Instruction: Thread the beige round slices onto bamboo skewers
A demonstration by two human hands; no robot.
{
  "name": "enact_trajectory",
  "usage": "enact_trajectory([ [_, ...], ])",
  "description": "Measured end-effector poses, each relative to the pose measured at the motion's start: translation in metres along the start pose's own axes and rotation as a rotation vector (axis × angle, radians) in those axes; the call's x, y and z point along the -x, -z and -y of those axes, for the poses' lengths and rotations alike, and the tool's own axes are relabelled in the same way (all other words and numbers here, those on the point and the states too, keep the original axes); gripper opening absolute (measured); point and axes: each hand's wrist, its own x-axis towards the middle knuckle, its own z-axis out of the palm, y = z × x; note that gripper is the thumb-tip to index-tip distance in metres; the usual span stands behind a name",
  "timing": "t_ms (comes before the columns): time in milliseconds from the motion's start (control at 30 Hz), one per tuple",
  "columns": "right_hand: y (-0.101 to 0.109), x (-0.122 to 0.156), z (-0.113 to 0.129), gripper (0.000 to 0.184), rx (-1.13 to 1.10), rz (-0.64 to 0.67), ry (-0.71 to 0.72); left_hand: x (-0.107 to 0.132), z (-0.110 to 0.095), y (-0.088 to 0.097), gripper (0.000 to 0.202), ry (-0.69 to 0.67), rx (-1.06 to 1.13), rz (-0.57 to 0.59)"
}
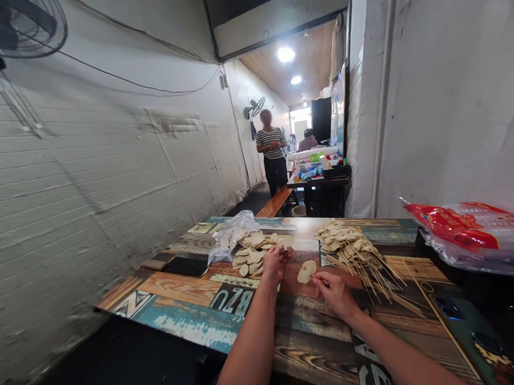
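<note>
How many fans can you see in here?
2: the near fan, top left and partly cut off, and the far fan, further back, near the standing person. Others could be hidden.

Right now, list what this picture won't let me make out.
Left hand: head view; its own fingers hide what, if anything, its grip pinches.
Slice: head view; the right hand covers part of its edge.
Bag: head view; crumpled, shiny plastic blurs what lies inside.
Upper-left fan: head view; cut off by the picture's edge.
Standing person: head view; hands too small to tell what, if anything, they hold.
</note>
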Motion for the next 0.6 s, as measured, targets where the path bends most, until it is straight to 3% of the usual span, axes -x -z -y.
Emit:
enact_trajectory([
  [400, 0.0013, -0.002, -0.0005, 0.033, 0.011, -0.008, -0.017, -0.0015, 0.0021, 0.0034, 0.012, 0.083, 0.021, 0.138],
  [600, 0.0017, -0.0026, 0.0016, 0.033, 0.016, -0.02, -0.027, -0.0062, 0.0048, 0.0041, 0.016, 0.002, 0.045, 0.141],
])
